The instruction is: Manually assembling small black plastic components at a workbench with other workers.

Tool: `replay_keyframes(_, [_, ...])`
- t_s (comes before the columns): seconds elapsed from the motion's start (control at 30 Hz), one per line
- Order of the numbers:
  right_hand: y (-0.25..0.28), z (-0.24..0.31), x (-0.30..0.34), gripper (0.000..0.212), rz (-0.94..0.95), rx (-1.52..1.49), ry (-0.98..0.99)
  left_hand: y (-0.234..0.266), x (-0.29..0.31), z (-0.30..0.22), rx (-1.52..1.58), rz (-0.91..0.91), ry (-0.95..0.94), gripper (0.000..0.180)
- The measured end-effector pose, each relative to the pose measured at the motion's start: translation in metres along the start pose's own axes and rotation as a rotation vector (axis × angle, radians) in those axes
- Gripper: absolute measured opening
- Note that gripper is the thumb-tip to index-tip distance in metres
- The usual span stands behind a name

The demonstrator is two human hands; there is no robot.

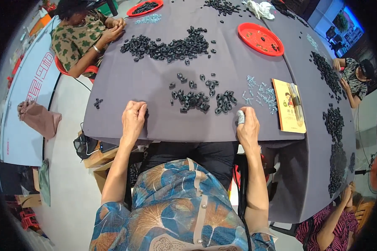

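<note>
My left hand point(133, 120) rests at the table's near edge with its fingers curled closed, and nothing shows in it. Further right, my right hand point(249, 127) also lies closed at the edge. A silvery grey wrap point(240, 117) covers its thumb. No object shows in that hand. Between and beyond my hands sits a loose group of small black plastic parts point(190, 99), with a smaller cluster of black parts point(225, 101) closest to my right hand. Small clear or metallic pieces point(262, 94) are scattered beyond the right hand.
A large heap of black parts point(165, 48) lies farther out. A yellow booklet point(287, 106) with a pen-like tube on it is at right. Red trays point(262, 39) stand beyond. A co-worker point(81, 35) sits at far left; others work along the right side. A few parts point(98, 103) lie left.
</note>
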State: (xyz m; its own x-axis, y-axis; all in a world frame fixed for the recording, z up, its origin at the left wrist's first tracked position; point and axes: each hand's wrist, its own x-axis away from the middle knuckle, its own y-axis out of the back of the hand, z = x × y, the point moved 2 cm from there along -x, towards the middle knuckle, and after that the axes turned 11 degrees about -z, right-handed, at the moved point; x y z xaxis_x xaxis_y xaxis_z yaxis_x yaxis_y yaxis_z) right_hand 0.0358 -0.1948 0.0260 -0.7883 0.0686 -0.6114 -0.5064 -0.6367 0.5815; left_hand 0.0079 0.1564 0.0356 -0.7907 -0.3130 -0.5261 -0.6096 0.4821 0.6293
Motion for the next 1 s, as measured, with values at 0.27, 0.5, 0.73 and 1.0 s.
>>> replay_keyframes(0.27, [0.002, -0.009, -0.002, 0.014, -0.042, -0.114, -0.256, -0.032, -0.009, -0.054, 0.124, 0.009, -0.227, 0.008])
replay_keyframes(0.5, [-0.001, -0.014, 0.001, 0.022, -0.073, -0.179, -0.206, -0.109, -0.009, -0.13, 0.341, 0.205, -0.383, 0.012])
replay_keyframes(0.73, [0.0, -0.013, 0.001, 0.023, -0.045, -0.237, -0.233, -0.146, -0.007, -0.156, 0.055, 0.205, -0.482, 0.016])
replay_keyframes(1.0, [0.001, -0.014, -0.001, 0.025, -0.044, -0.232, -0.226, -0.138, -0.012, -0.139, 0.066, 0.214, -0.385, 0.012])
